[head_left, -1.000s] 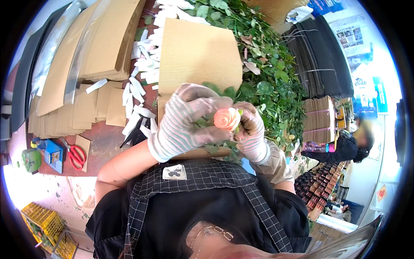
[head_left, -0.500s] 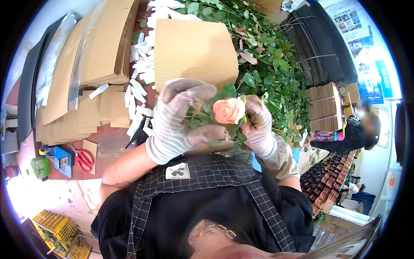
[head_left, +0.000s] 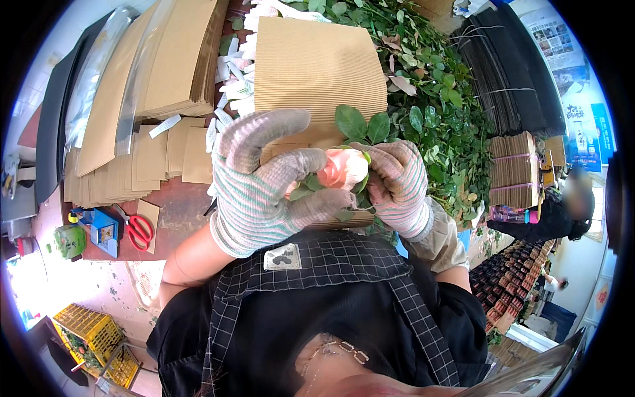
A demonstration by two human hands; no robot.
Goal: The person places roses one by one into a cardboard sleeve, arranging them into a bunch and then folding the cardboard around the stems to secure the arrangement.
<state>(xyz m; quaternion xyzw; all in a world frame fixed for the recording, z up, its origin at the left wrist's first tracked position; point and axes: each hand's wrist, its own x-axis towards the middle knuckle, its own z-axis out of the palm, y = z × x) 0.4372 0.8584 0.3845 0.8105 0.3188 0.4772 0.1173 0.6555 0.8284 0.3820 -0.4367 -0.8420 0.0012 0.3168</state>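
Observation:
A peach-pink rose (head_left: 342, 169) is held up in front of my apron, its bloom between my two gloved hands. My left hand (head_left: 261, 178), in a striped knit glove with greyed fingers, has its thumb and forefinger around the bloom's left side. The other fingers curve upward, apart from it. On the bloom's right, my right hand (head_left: 397, 182) pinches the rose just beside the petals, fingers bent; the stem is mostly hidden. Green rose leaves (head_left: 364, 124) stick up above the bloom. Behind it lies a sheet of ribbed brown cardboard (head_left: 321, 66).
A thick heap of leafy stems (head_left: 436, 112) covers the right of the table. At left stand stacked brown cardboard sheets (head_left: 178, 59), with red-handled scissors (head_left: 139, 231), a blue box (head_left: 104, 231) and a green bottle (head_left: 68, 241) nearer me. Tied black sheets (head_left: 509, 73) and another person (head_left: 539, 218) are farther right.
My left forefinger and thumb have closed in on the bloom, which has turned and tilted to the right. The right hand still pinches beside it. The whole view has shifted slightly.

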